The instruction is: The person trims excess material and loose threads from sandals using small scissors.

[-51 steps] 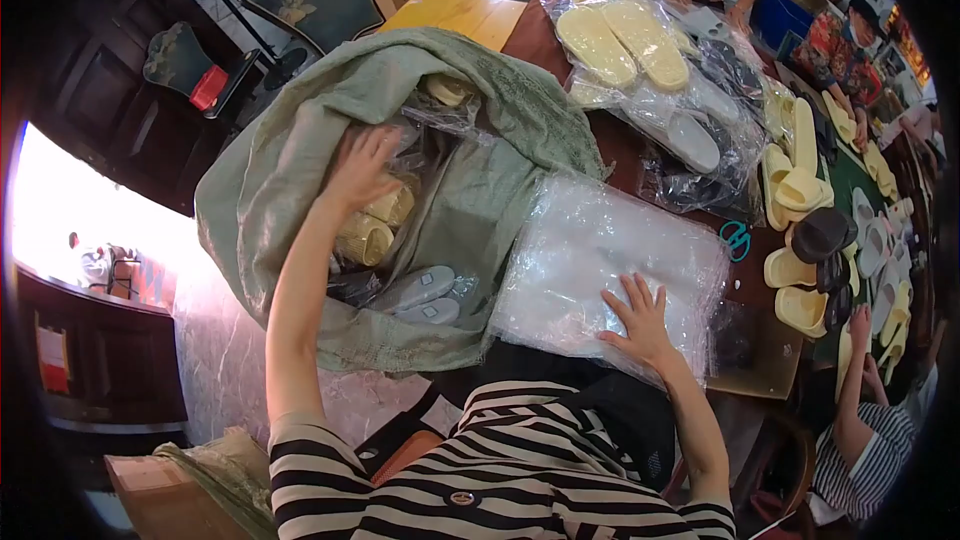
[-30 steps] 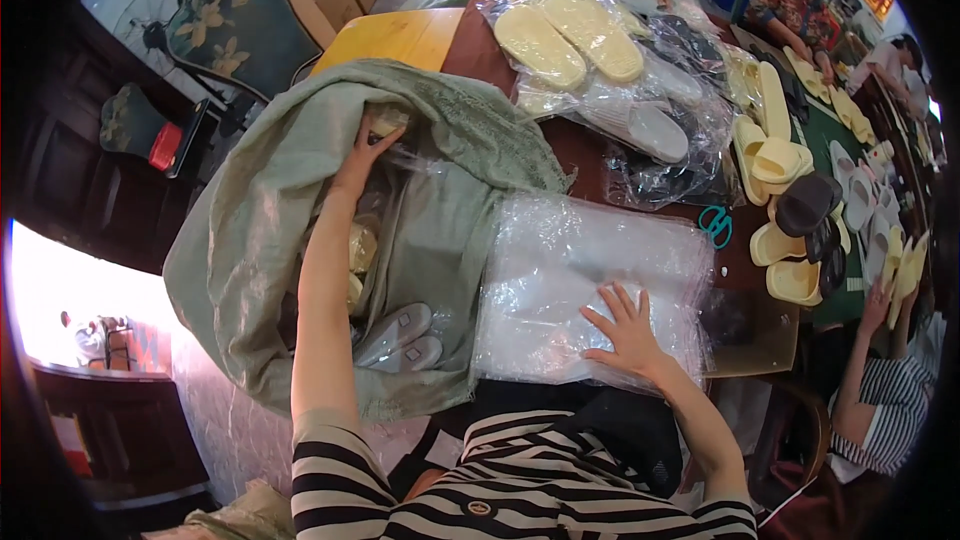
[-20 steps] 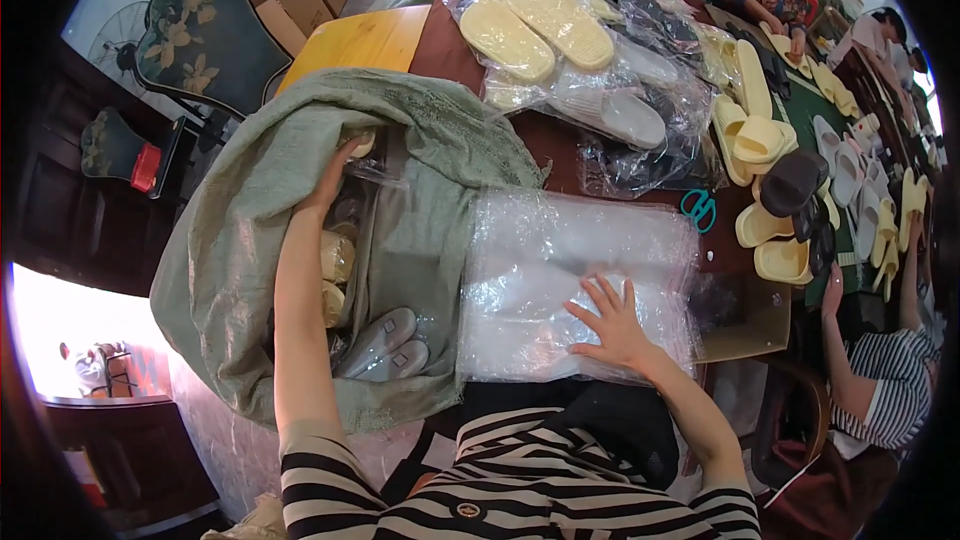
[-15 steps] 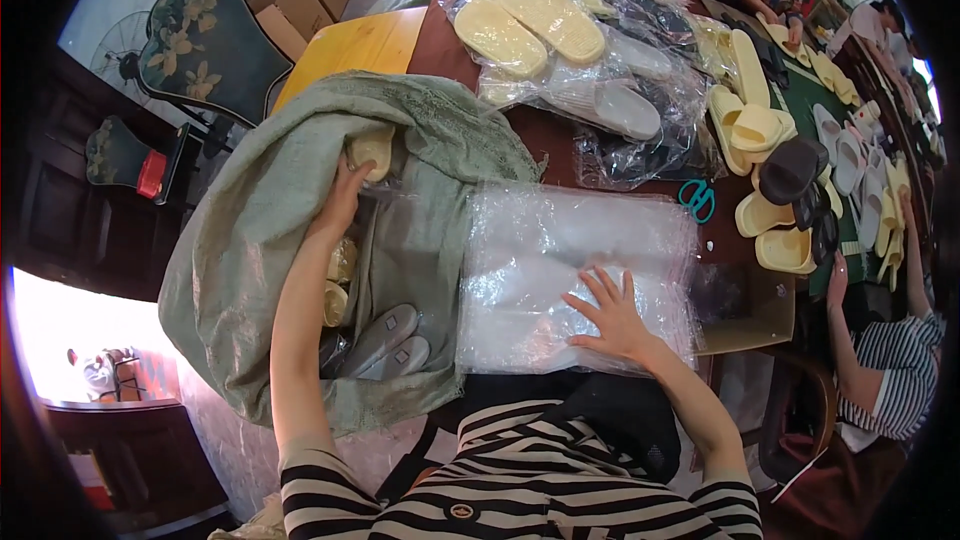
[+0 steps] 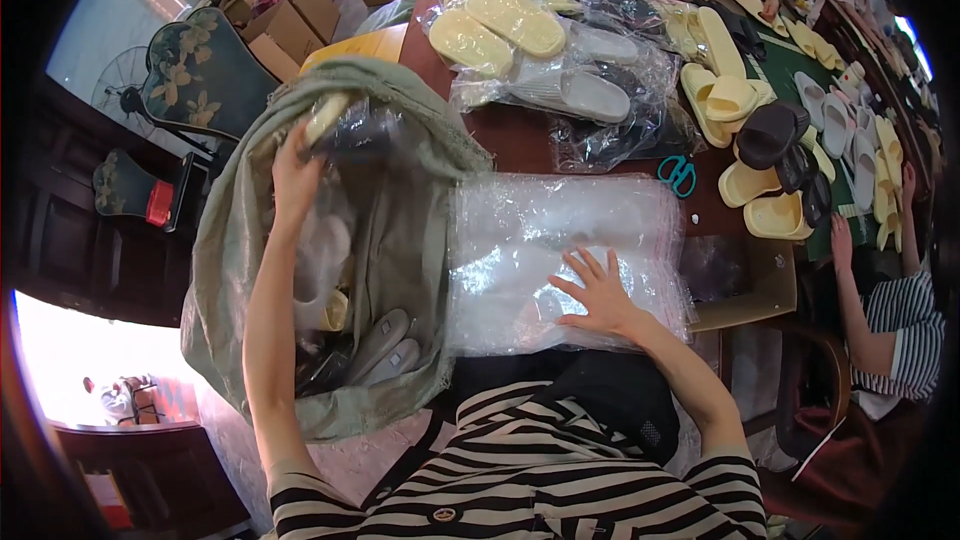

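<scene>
My left hand (image 5: 298, 172) reaches inside the mouth of a large grey-green woven sack (image 5: 222, 250). Its fingers are closed around a pale yellow slipper (image 5: 326, 118), tilted and a little blurred, near the sack's far rim. Dark wrapped slippers (image 5: 370, 130) lie just right of it. Below, the sack also holds a grey pair (image 5: 383, 348) and another yellow slipper (image 5: 334, 310), partly hidden by plastic. With fingers spread, my right hand (image 5: 605, 295) rests flat on a stack of clear plastic bags (image 5: 555, 215) on the table.
Bagged slippers (image 5: 500, 25) are heaped beyond the stack. Teal-handled scissors (image 5: 678, 176) lie beside it. Loose yellow, dark and grey slippers (image 5: 778, 215) cover the right side. A cardboard box (image 5: 745, 310) sits under the table edge. Other people work at the far and right sides.
My left hand has swung left and slightly up with the yellow slipper, and the sack's mouth is wider. My right hand stays on the bags. The view has shifted slightly.
</scene>
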`<action>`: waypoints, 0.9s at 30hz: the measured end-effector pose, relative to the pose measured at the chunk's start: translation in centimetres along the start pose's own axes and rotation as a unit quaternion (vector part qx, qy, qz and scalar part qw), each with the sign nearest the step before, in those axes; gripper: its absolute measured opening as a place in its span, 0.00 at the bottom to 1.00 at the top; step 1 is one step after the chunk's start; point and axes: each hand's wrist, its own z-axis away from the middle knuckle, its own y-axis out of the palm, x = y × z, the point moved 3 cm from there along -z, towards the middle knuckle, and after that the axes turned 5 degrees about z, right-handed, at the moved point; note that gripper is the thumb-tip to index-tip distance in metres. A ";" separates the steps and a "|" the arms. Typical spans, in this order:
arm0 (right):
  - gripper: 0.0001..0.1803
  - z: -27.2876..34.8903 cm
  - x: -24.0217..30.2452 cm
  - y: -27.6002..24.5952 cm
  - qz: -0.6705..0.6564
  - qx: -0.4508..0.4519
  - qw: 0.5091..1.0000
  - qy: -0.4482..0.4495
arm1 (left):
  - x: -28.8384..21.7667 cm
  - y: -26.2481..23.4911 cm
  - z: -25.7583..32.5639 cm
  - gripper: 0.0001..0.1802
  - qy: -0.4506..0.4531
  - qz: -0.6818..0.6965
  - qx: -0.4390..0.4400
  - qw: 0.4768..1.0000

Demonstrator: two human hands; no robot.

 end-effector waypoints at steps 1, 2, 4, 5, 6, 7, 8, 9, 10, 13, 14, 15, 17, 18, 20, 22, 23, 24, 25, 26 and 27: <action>0.42 0.2 0.0 0.0 -0.001 0.002 1.000 -0.002 | -1.8 1.0 0.2 0.32 0.072 0.012 -0.020 0.997; 0.42 0.2 -0.1 0.0 0.001 0.000 1.000 -0.001 | -1.8 1.9 -0.2 0.33 0.009 0.061 -0.003 0.998; 0.42 -0.2 0.1 0.1 0.004 -0.004 1.000 -0.010 | 0.4 4.1 -1.0 0.35 0.000 0.169 -0.031 0.985; 0.41 0.0 0.1 0.2 -0.004 -0.012 1.000 -0.005 | 0.5 6.2 -0.6 0.35 -0.046 0.197 -0.020 0.979; 0.40 0.0 0.1 0.3 -0.011 -0.022 1.000 -0.002 | 0.0 8.4 0.2 0.36 -0.091 0.223 -0.010 0.971; 0.40 0.0 0.0 0.4 -0.001 -0.020 1.000 -0.003 | -1.2 10.8 1.2 0.36 -0.083 0.230 -0.052 0.968; 0.40 -0.2 0.0 0.3 0.001 -0.019 1.000 -0.003 | -1.6 12.1 1.2 0.38 -0.117 0.250 -0.038 0.961; 0.40 -0.3 0.0 0.3 -0.006 -0.015 1.000 -0.006 | -2.2 13.2 1.1 0.38 -0.107 0.282 -0.036 0.953; 0.39 -0.2 -0.1 0.3 -0.013 -0.007 1.000 -0.011 | -3.4 14.8 1.2 0.37 -0.092 0.306 -0.019 0.947; 0.39 -0.9 -1.0 -1.2 -0.047 0.093 0.994 -0.023 | -2.3 18.8 0.3 0.30 -0.057 0.260 -0.094 0.959; 0.38 -1.8 -2.9 -1.2 -0.151 0.163 0.975 -0.007 | -2.0 20.5 -0.2 0.29 -0.029 0.254 -0.064 0.965; 0.37 -2.9 -4.8 -1.1 -0.251 0.231 0.940 0.017 | -2.6 22.4 0.2 0.28 -0.037 0.236 -0.040 0.970; 0.39 -7.6 -4.1 -5.6 -0.293 0.055 0.954 0.032 | -0.2 22.1 0.1 0.31 0.119 0.032 -0.127 0.984; 0.44 -9.7 -3.4 -8.1 -0.404 -0.017 0.912 0.071 | 0.0 22.8 0.7 0.32 0.132 0.042 -0.128 0.982; 0.50 -13.7 -1.9 -9.9 -0.509 -0.072 0.852 0.101 | 0.5 24.4 1.4 0.34 -0.039 0.165 -0.012 0.985; 0.62 -17.1 -1.0 -10.3 -0.555 -0.119 0.819 0.079 | -0.7 24.5 2.4 0.35 -0.101 0.204 0.066 0.972; 0.62 -18.7 -0.7 -9.6 -0.557 -0.114 0.820 0.070 | -1.9 23.8 3.0 0.34 -0.141 0.230 0.129 0.954; 0.64 -21.2 1.0 -8.9 -0.532 -0.127 0.837 0.030 | -0.6 22.5 2.1 0.34 -0.166 0.183 0.161 0.955; 0.67 -22.5 1.0 -7.6 -0.504 -0.147 0.851 0.008 | -0.8 21.7 2.3 0.34 -0.190 0.223 0.215 0.932; 0.67 -23.3 0.6 -6.3 -0.504 -0.142 0.852 -0.002 | -1.9 21.0 2.7 0.33 -0.208 0.264 0.271 0.902; 0.67 -23.1 -1.0 -5.1 -0.365 -0.178 0.914 0.010 | -4.2 20.2 3.7 0.33 -0.098 0.155 0.265 0.947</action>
